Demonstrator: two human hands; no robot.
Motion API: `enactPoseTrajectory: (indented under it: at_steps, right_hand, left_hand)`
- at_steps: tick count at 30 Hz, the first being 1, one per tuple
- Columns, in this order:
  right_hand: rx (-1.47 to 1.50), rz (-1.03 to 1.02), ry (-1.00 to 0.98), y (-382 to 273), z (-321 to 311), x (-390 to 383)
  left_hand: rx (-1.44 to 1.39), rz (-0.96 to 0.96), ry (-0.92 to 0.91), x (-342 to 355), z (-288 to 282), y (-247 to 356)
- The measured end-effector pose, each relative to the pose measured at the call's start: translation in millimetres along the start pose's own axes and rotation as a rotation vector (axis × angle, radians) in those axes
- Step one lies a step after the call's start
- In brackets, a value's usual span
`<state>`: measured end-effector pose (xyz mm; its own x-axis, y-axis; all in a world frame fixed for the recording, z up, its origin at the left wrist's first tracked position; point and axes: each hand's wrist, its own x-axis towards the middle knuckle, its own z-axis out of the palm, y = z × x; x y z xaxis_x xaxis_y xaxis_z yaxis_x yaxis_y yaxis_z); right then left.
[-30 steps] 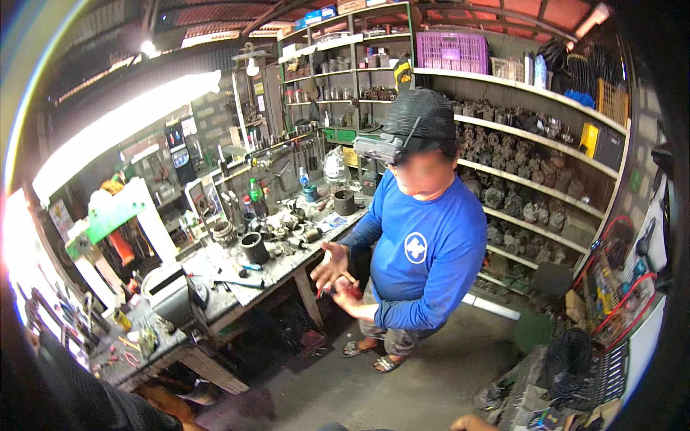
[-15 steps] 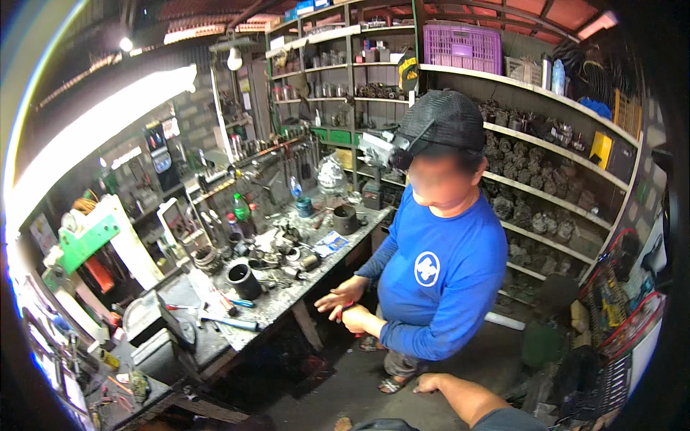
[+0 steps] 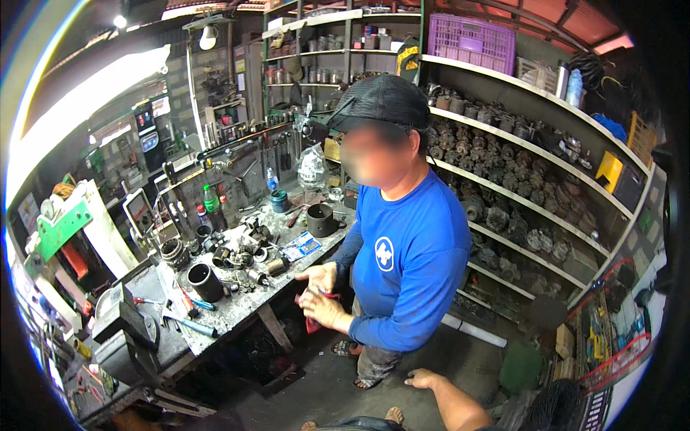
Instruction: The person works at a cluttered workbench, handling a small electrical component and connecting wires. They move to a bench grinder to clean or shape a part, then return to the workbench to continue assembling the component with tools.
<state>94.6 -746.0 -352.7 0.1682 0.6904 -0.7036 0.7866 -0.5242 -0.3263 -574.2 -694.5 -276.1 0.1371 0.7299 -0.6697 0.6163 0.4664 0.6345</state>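
Observation:
My right hand [image 3: 422, 378] hangs low over the floor at the lower right, holding nothing that I can see. Its fingers are loosely bent and a little apart. My left hand is out of view. The nearest thing to my right hand is a co-worker [image 3: 410, 258] in a blue long-sleeved shirt and dark cap, standing by the workbench. The co-worker's hands [image 3: 322, 305] are close together, with a red thing, perhaps a cloth, partly showing behind them.
On the workbench [image 3: 248, 305] lie metal parts [image 3: 248, 248], a black cylinder [image 3: 205, 281], a hammer [image 3: 190, 325] and bottles [image 3: 210, 199]. A bench vise [image 3: 118, 323] stands at its near end. Shelves of greasy parts [image 3: 503, 154] line the right. A tool case [image 3: 604, 402] stands lower right.
My view has swung, so the co-worker and bench sit further left. The co-worker's hands have come together, and more of the red thing shows. My right arm still hangs low.

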Motion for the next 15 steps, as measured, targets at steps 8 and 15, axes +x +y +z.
enactPoseTrajectory:
  at_steps: [8,15]
  right_hand:
    - [-0.058,0.322,-0.060,267.3,16.6,-26.9]
    - [0.141,0.674,-0.218,389.1,-29.2,-48.5]
  left_hand:
    - [0.480,-0.065,0.412,-3.2,141.3,-11.8]
    - [0.217,-0.082,0.313,43.4,241.3,-10.9]
